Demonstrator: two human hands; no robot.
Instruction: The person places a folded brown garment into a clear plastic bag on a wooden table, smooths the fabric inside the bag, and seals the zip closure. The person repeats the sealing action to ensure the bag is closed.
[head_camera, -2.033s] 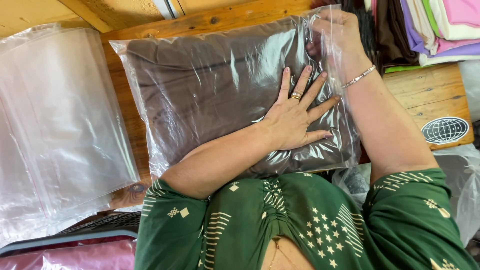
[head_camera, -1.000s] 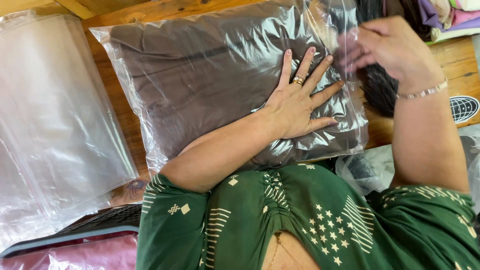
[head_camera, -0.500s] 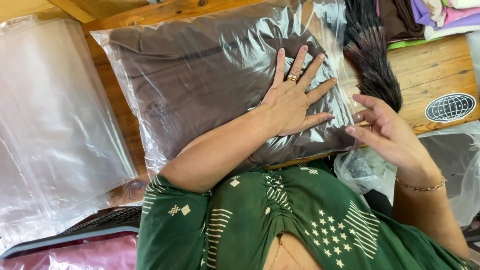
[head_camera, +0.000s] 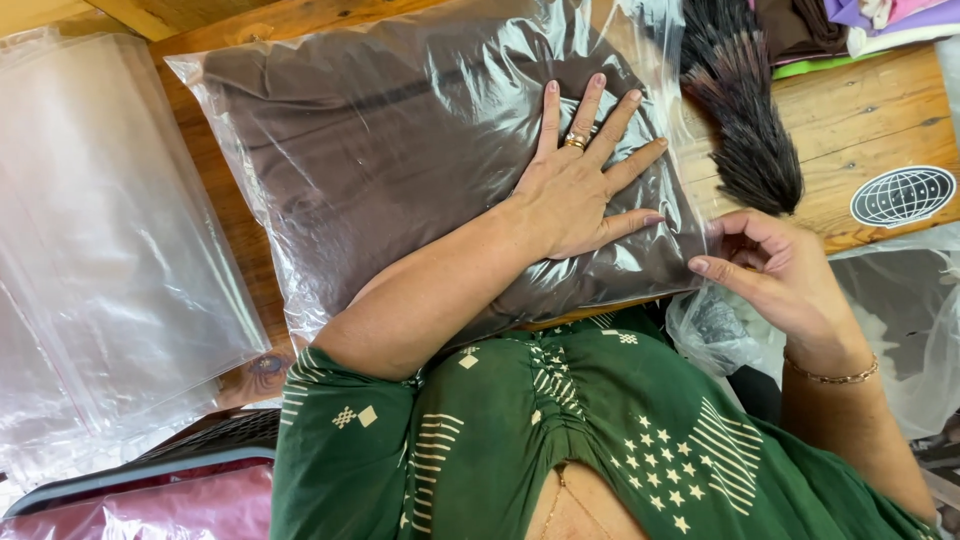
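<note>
- the left hand (head_camera: 580, 185) lies flat, fingers (head_camera: 548, 115) spread and pressed on the bag (head_camera: 400, 160); it grips nothing, it just pins the pack down.
- the right hand (head_camera: 775, 275) sits at the bag's near right corner, fingers (head_camera: 725, 275) curled, thumb and forefinger pinching toward the loose plastic edge; whether they have the film in them i cannot tell.
- the bag is clear plastic with folded brown cloth (head_camera: 380, 130) inside, lying on the wooden table (head_camera: 860, 120), its lower edge against the person's chest.
- to do this well, i judge the flat palm should keep an even weight on the middle so air moves toward the open end, not into the corners.
- the right fingers do best taking the film close to the cloth, so the flap folds straight and without creases.
- a dark brush (head_camera: 745, 120) lies just beside the bag's right edge; keep the flap from catching it.
- a stack of empty bags (head_camera: 100, 220) lies to the left, folded clothes (head_camera: 850, 25) at the far right.
</note>
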